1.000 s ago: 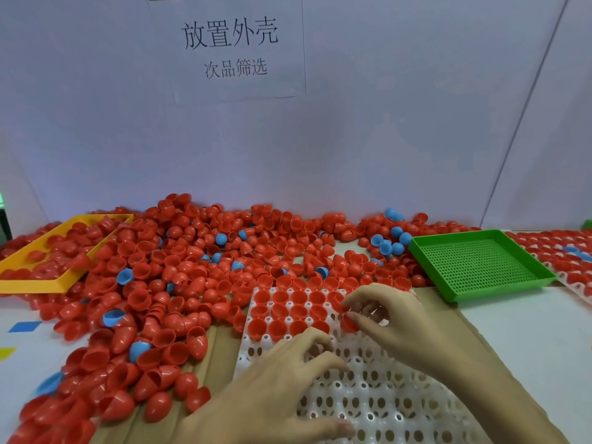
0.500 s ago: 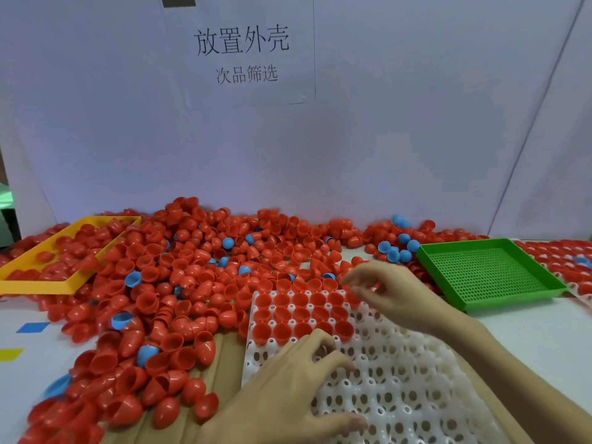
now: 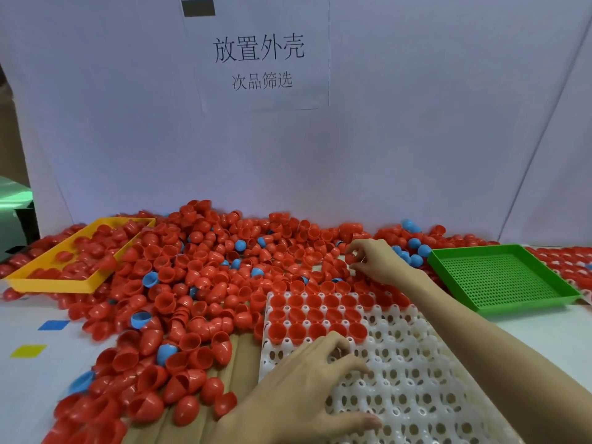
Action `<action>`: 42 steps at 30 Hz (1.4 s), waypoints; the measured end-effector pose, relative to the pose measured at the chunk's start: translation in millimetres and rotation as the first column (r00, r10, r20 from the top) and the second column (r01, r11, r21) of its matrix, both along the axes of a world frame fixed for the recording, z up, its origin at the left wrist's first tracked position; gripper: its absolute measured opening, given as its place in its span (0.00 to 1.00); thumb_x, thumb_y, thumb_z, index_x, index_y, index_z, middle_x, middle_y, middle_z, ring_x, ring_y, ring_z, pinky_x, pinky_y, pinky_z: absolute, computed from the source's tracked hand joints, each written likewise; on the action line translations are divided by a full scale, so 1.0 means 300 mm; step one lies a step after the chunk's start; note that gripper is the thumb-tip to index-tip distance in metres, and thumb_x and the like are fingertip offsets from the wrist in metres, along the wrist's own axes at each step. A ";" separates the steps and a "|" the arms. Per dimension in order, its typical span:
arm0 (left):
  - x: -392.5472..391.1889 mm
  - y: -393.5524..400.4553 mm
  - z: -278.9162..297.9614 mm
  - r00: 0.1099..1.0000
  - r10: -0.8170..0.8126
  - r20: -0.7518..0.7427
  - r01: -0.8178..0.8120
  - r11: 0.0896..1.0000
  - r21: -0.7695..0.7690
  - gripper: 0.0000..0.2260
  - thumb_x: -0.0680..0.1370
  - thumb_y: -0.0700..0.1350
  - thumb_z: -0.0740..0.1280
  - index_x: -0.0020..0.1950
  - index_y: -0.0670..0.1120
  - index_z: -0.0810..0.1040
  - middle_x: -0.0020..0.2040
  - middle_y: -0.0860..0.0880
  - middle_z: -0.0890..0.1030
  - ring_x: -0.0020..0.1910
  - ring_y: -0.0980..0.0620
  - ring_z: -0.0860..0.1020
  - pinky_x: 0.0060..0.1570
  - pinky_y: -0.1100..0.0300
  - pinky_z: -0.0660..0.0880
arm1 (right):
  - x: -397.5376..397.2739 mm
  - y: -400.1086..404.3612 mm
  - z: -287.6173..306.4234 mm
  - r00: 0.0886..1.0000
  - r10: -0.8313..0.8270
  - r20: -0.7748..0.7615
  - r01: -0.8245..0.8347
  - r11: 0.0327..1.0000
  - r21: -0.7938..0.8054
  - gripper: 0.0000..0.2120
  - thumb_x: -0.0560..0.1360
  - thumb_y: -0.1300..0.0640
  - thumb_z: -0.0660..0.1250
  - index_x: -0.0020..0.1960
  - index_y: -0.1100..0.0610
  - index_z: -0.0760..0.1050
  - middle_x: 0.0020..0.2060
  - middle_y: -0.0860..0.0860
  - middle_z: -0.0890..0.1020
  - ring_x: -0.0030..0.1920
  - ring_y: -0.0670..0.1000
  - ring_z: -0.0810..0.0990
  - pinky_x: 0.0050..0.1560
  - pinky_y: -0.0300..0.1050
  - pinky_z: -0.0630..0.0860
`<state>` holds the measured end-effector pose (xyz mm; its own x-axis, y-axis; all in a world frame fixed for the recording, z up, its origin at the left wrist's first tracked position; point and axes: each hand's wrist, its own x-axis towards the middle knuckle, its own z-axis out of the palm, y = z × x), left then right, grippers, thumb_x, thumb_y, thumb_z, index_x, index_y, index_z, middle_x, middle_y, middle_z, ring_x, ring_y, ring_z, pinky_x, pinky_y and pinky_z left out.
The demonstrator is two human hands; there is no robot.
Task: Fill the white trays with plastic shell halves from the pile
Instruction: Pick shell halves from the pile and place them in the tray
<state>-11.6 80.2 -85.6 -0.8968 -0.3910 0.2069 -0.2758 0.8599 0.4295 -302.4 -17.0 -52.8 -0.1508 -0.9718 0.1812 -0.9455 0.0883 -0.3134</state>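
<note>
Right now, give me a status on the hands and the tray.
Right hand pinching a red shell over the pile. Left hand flat on white tray. Three rows filled. Nothing blocking.

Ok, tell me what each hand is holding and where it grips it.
The right hand pinches a red shell at its rim with fingertips. The left hand holds nothing; it rests on the tray.

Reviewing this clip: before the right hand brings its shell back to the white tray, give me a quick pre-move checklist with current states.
1. Right hand pinches a red shell half over the pile: ok.
2. Left hand rests on the white tray, steadying it: ok.
3. Empty cells open beside the third filled row: ok.
4. Shell free of defects: cannot tell.
5. Path from pile to tray unobstructed: ok.
</note>
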 end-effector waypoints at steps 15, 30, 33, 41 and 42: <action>0.003 -0.001 -0.003 0.999 0.023 0.037 -0.022 1.000 -0.018 0.32 0.74 0.80 0.58 0.73 0.66 0.68 0.66 0.69 0.63 0.63 0.65 0.70 0.64 0.63 0.71 | 0.152 0.434 0.136 0.812 0.247 0.529 -0.107 0.954 -0.281 0.14 0.78 0.58 0.76 0.62 0.47 0.82 0.41 0.48 0.87 0.42 0.47 0.87 0.44 0.38 0.82; 0.007 0.020 0.024 0.966 0.153 -0.207 -0.127 0.983 0.132 0.25 0.78 0.74 0.62 0.71 0.65 0.69 0.64 0.69 0.73 0.66 0.65 0.74 0.63 0.67 0.73 | 0.229 0.592 0.040 0.694 0.223 0.685 -0.135 0.974 -0.180 0.13 0.75 0.53 0.78 0.59 0.45 0.83 0.45 0.51 0.87 0.38 0.52 0.87 0.40 0.45 0.83; 0.008 0.027 0.035 0.927 0.174 -0.331 -0.147 0.984 0.104 0.28 0.75 0.71 0.71 0.71 0.65 0.67 0.61 0.66 0.78 0.63 0.62 0.79 0.61 0.69 0.74 | 0.258 0.595 0.038 0.640 0.214 0.738 -0.102 0.975 -0.195 0.13 0.74 0.50 0.79 0.58 0.46 0.84 0.44 0.51 0.87 0.38 0.52 0.87 0.40 0.44 0.83; -0.005 0.052 0.062 0.820 0.286 -0.496 -0.104 0.926 0.362 0.10 0.80 0.52 0.73 0.60 0.60 0.79 0.53 0.58 0.85 0.53 0.55 0.85 0.52 0.66 0.80 | 0.288 0.615 0.045 0.520 0.186 0.834 -0.147 0.981 -0.127 0.13 0.80 0.48 0.71 0.64 0.45 0.81 0.45 0.51 0.86 0.41 0.48 0.85 0.42 0.40 0.80; -0.001 0.047 0.075 0.807 0.338 -0.484 -0.078 0.874 0.479 0.08 0.80 0.52 0.71 0.59 0.60 0.80 0.53 0.56 0.86 0.52 0.54 0.86 0.52 0.65 0.81 | 0.283 0.616 0.050 0.523 0.184 0.832 -0.135 0.982 -0.132 0.12 0.81 0.49 0.70 0.64 0.45 0.81 0.45 0.51 0.86 0.42 0.47 0.86 0.42 0.40 0.79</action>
